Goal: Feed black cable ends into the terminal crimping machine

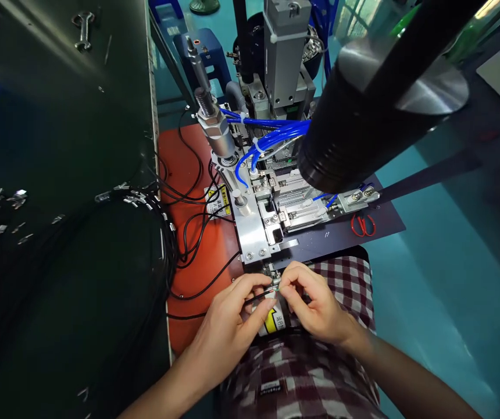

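Note:
My left hand (241, 314) holds a black cable (256, 297) near its end, with thumb and fingers closed round it. Close beside it, my right hand (313, 297) pinches the thin coloured wire ends (276, 289) at the cable's tip. Both hands meet just in front of the metal machine's (253, 230) near edge, above a white and yellow label (272, 319). From my left hand the cable runs left over the orange base plate (206, 256). Whatever small part lies between my right fingertips is hidden.
A bundle of black cables with metal connectors (139, 198) lies on the dark table (79, 279) at left. A wrench (84, 30) lies further back. Red-handled scissors (363, 225) rest right of the machine. A large black cylinder (363, 122) hangs over the machine's right side.

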The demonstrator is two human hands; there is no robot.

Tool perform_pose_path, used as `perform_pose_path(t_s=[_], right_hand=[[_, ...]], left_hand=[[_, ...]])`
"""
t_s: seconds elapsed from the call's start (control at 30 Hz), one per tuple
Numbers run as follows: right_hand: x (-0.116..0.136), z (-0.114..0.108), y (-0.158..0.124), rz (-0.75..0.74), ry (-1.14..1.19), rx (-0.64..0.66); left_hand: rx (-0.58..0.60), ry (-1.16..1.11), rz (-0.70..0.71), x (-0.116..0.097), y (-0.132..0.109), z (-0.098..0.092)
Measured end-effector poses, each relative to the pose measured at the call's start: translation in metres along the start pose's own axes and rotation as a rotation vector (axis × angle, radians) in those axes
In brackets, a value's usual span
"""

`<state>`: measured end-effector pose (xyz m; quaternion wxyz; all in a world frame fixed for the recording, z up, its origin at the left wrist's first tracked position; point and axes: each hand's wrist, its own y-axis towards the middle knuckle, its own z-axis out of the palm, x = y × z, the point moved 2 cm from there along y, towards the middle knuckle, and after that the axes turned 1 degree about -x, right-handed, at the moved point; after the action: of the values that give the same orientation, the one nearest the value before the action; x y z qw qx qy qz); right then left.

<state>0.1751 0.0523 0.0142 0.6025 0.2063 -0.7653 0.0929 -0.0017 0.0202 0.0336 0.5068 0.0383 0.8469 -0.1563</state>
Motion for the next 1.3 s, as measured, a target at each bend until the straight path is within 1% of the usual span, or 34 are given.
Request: perform_pose_path(t_s=[0.07, 0.13, 0.23, 0.33, 0.4, 0.47, 0.57, 0.73, 0.87, 0.97, 1.07, 1.17, 1.23, 1.3], right_hand=[[0.006, 0.000, -0.002, -0.058, -0.024, 0.023], [0.009, 0.000, -0.004, -0.102, -0.047, 0.039], [0.010, 0.001, -0.007, -0.108, -0.038, 0.042], [0.007, 0.003, -0.011, -0.029, 0.026, 0.020], [0.003, 0.003, -0.015, 0.048, 0.067, -0.002], [0.001, 0.003, -0.017, 0.125, 0.094, -0.016], [0.000, 0.003, -0.019, 0.204, 0.121, -0.014], [0.002, 0.005, -0.018, 0.248, 0.135, 0.014], [0.002, 0.007, -0.020, 0.204, 0.109, 0.001], [0.005, 0.007, -0.021, 0.110, 0.085, -0.036], [0.007, 0.006, -0.023, 0.006, 0.031, -0.072], [0.008, 0.003, -0.027, -0.151, -0.112, -0.113], [0.010, 0.002, -0.029, -0.258, -0.231, -0.118], [0.011, 0.000, -0.031, -0.293, -0.279, -0.119]], left_hand=[[0.034, -0.094, -0.031, -0.006, -0.001, 0.001], [0.026, -0.170, -0.049, -0.009, 0.000, 0.002], [0.025, -0.313, -0.151, -0.010, 0.001, 0.005], [0.020, -0.483, -0.287, -0.009, 0.001, 0.009], [0.013, -0.565, -0.343, -0.008, 0.001, 0.011], [0.010, -0.607, -0.373, -0.006, 0.000, 0.013], [0.008, -0.603, -0.383, -0.004, -0.001, 0.014], [0.008, -0.558, -0.336, -0.007, -0.002, 0.014], [-0.029, -0.475, -0.258, -0.010, -0.005, 0.015], [-0.046, -0.399, -0.198, -0.009, -0.009, 0.017], [-0.070, -0.265, -0.108, -0.008, -0.014, 0.019], [-0.108, -0.124, 0.030, -0.009, -0.017, 0.020], [-0.130, -0.037, 0.138, -0.010, -0.018, 0.020], [-0.152, 0.071, 0.264, -0.011, -0.019, 0.020]])
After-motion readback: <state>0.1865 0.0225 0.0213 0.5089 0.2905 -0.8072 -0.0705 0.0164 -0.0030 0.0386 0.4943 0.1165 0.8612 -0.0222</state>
